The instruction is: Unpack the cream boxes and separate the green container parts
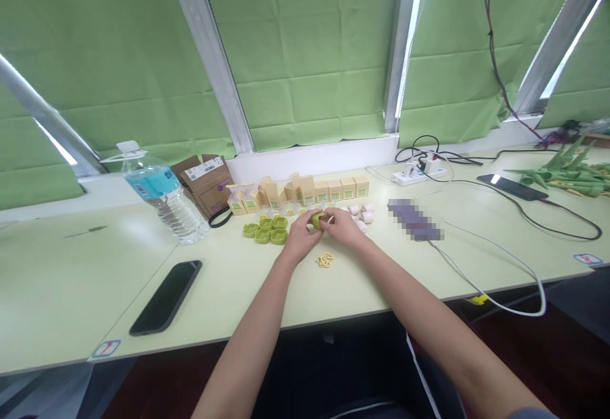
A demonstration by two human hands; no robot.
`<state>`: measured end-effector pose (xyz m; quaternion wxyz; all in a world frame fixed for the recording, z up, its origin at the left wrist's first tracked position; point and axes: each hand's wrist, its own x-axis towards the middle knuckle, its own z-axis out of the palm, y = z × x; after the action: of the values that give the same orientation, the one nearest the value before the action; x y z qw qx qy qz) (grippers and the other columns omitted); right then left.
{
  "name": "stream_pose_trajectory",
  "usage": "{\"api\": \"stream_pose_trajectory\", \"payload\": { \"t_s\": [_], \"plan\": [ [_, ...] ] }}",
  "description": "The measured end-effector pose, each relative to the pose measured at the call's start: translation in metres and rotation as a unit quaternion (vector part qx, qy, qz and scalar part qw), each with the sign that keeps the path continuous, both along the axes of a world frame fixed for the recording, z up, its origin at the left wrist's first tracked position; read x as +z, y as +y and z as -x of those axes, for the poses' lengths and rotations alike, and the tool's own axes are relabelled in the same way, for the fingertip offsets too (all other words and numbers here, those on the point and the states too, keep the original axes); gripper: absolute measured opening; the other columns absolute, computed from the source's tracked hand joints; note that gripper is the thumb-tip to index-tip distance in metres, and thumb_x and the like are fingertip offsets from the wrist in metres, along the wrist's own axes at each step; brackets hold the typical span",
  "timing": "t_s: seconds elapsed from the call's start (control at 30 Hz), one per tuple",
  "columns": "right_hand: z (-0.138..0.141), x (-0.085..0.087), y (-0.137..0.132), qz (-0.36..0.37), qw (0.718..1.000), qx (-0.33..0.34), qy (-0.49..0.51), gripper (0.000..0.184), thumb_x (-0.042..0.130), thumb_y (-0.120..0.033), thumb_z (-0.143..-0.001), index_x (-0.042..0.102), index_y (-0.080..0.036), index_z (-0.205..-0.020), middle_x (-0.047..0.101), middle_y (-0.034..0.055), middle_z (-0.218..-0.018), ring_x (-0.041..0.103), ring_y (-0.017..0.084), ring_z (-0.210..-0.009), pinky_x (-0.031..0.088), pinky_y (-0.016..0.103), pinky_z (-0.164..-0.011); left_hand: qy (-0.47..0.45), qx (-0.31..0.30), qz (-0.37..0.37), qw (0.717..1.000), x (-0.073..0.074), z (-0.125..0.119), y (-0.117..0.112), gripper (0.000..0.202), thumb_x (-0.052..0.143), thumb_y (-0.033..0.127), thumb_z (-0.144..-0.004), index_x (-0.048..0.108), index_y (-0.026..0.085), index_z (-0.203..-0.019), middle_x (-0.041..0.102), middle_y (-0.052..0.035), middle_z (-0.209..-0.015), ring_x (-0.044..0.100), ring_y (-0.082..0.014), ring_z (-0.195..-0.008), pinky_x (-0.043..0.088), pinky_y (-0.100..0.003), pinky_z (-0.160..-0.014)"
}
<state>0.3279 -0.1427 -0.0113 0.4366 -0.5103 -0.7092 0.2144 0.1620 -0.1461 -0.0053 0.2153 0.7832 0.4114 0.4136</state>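
Close together over the middle of the table, my left hand (304, 236) and my right hand (341, 226) both grip a small green piece (316, 219). Fingers cover much of it, so its full shape is hidden. Left of my hands sit several green cup-like pieces (263, 235) in a cluster. Beyond my right hand lie several small pale pink pieces (366, 217), partly covered by that hand. A little pile of yellow rings or bands (325, 260) rests on the table nearer to me, below my hands. Small clear cups (290, 210) stand behind them.
Small cream boxes (335, 189) line the back, some with raised flaps. A water bottle (168, 199), a brown carton (204, 180) and a black phone (166, 298) are on the left. Rightward are a power strip (419, 176), cables, another phone (512, 187) and green pointed pieces (567, 171).
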Motion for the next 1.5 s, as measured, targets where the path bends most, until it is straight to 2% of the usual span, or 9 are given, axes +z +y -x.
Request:
{"api": "stream_pose_trajectory", "payload": {
  "t_s": [0.17, 0.33, 0.43, 1.03, 1.27, 1.37, 1.5],
  "plan": [
    [0.001, 0.003, -0.003, 0.003, 1.000, -0.002, -0.009, 0.009, 0.061, -0.025, -0.081, 0.065, -0.020, -0.076, 0.073, 0.0020, -0.084, 0.064, 0.017, -0.070, 0.044, 0.028, -0.068, 0.003, 0.006, -0.003, 1.000, -0.001, -0.001, 0.001, 0.048, 0.065, 0.015, -0.077, 0.064, 0.024, -0.124, 0.070, -0.0043, -0.122, 0.067, -0.0181, -0.099, 0.052, -0.027, -0.074],
    [0.001, 0.003, -0.003, -0.007, 1.000, -0.002, -0.003, 0.009, 0.061, -0.025, -0.081, 0.064, -0.020, -0.075, 0.072, 0.0024, -0.084, 0.064, 0.018, -0.073, 0.045, 0.028, -0.069, 0.004, 0.010, -0.004, 1.000, 0.000, -0.002, -0.001, 0.049, 0.065, 0.014, -0.076, 0.064, 0.024, -0.124, 0.070, -0.0041, -0.121, 0.067, -0.0186, -0.099, 0.053, -0.032, -0.088],
    [0.001, 0.002, -0.002, -0.009, 1.000, -0.004, 0.003, 0.009, 0.061, -0.025, -0.081, 0.064, -0.020, -0.075, 0.072, 0.0019, -0.083, 0.064, 0.017, -0.072, 0.045, 0.028, -0.069, 0.003, 0.013, -0.002, 1.000, 0.001, -0.002, -0.002, 0.048, 0.065, 0.014, -0.076, 0.064, 0.024, -0.124, 0.071, -0.0043, -0.119, 0.067, -0.0189, -0.099, 0.053, -0.033, -0.090],
    [-0.002, 0.005, -0.002, -0.023, 1.000, -0.013, -0.016, 0.009, 0.059, -0.024, -0.079, 0.063, -0.020, -0.072, 0.070, 0.0027, -0.081, 0.059, 0.016, -0.071, 0.041, 0.027, -0.066, 0.005, 0.051, 0.002, 0.999, 0.000, -0.004, 0.002, 0.040, 0.071, 0.017, -0.072, 0.068, 0.021, -0.112, 0.072, -0.0050, -0.105, 0.067, -0.0180, -0.090, 0.054, -0.032, -0.083],
    [-0.012, 0.008, 0.001, -0.027, 0.997, -0.050, 0.056, 0.015, 0.057, -0.031, -0.082, 0.060, -0.020, -0.072, 0.068, 0.0024, -0.081, 0.058, 0.016, -0.069, 0.044, 0.028, -0.067, -0.008, 0.088, 0.015, 0.996, -0.002, 0.006, 0.008, 0.041, 0.071, 0.017, -0.073, 0.066, 0.020, -0.114, 0.072, -0.0048, -0.100, 0.066, -0.0165, -0.085, 0.054, -0.031, -0.083],
    [-0.013, 0.010, -0.001, -0.032, 0.998, -0.021, 0.053, 0.015, 0.057, -0.031, -0.084, 0.064, -0.020, -0.076, 0.070, 0.0031, -0.085, 0.059, 0.016, -0.073, 0.045, 0.028, -0.070, -0.024, 0.104, 0.012, 0.994, -0.003, 0.007, 0.010, 0.043, 0.070, 0.017, -0.075, 0.064, 0.020, -0.118, 0.072, -0.0053, -0.102, 0.067, -0.0156, -0.081, 0.055, -0.032, -0.083],
    [-0.010, 0.012, -0.005, -0.027, 0.998, 0.060, 0.021, 0.018, 0.059, -0.034, -0.087, 0.069, -0.020, -0.083, 0.072, 0.0048, -0.092, 0.060, 0.016, -0.076, 0.046, 0.028, -0.073, -0.029, 0.123, 0.012, 0.992, -0.002, 0.006, 0.011, 0.047, 0.070, 0.014, -0.075, 0.062, 0.020, -0.121, 0.071, -0.0068, -0.106, 0.067, -0.0159, -0.080, 0.055, -0.034, -0.084]
  ]
}}
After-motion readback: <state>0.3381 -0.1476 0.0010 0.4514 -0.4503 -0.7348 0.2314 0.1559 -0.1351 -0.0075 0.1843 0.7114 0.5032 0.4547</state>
